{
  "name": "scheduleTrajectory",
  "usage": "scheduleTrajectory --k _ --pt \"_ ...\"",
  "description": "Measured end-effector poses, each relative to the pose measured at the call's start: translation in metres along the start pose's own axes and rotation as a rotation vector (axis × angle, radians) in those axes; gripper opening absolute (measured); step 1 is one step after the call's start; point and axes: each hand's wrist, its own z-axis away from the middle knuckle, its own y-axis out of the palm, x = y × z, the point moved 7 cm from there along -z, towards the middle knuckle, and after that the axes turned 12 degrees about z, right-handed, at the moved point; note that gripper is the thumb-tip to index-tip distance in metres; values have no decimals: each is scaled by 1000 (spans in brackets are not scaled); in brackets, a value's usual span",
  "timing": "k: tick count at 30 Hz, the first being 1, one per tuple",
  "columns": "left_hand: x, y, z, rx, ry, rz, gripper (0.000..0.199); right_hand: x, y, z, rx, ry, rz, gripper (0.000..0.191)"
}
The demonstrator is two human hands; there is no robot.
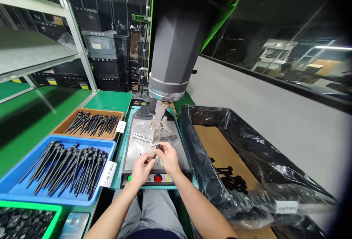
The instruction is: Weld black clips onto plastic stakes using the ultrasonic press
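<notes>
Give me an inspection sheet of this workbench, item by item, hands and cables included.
Surface: metal base plate below a tapered machine head; green button and red button along its front.
Job's things: black round-headed part held above the plate; black headed rods in the blue tray, more in the brown tray.
Clutter: small black parts in the green-rimmed bin; loose black pieces in the plastic-lined box.
Grip: left hand and right hand both hold the round-headed part.
Cables: dark line behind the machine; cable or hose, unclear.
Surroundings: stacked crates behind, shelf left, glass panel right.
</notes>
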Motion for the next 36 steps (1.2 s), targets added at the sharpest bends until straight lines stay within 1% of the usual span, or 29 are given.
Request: scheduleTrajectory --k 3,5,7,9,11,12,14,16,18,20,22,23,25,28,32,36 --pt "-13 -10 7 37 -40 -136 13 -2 8 1 40 95 -67 32" --pt "-20 -21 12 65 -106 -202 12 -6 10 3 55 136 -88 42" --pt "-25 -41 17 62 -191 -224 12 -14 8 4 49 181 -80 49" --pt "-33 -70 22 22 -253 -246 12 -25 6 7 53 246 -61 51" --pt "-46 -107 26 -35 -272 -317 12 -36 6 11 87 306 -32 50" --pt "-52 -129 28 -71 -273 -374 11 -41 6 14 117 329 -21 49" --pt "-63 -181 31 -174 -292 -517 9 -47 7 19 166 347 -10 49" --pt "-69 -243 39 -361 -371 -694 7 -50 6 24 198 355 -5 50" --pt "-67 -298 49 -472 -481 -843 7 -52 3 27 213 373 10 52" --pt "-62 -343 59 -534 -558 -914 4 -53 1 31 216 399 33 54" --pt "-55 -378 67 -580 -629 -962 1 -55 -2 34 209 415 54 55" --pt "-51 -390 71 -597 -660 -981 1 -56 -3 36 203 421 62 55" --pt "-42 -408 74 -617 -704 -1010 2 -59 -5 39 197 428 72 54" --pt "-30 -421 72 -620 -722 -1042 6 -64 -7 45 200 443 88 53" --pt "-17 -423 67 -591 -704 -1062 13 -67 -10 56 190 481 102 53" --pt "-14 -422 64 -558 -673 -1073 20 -66 -12 65 144 521 105 52"
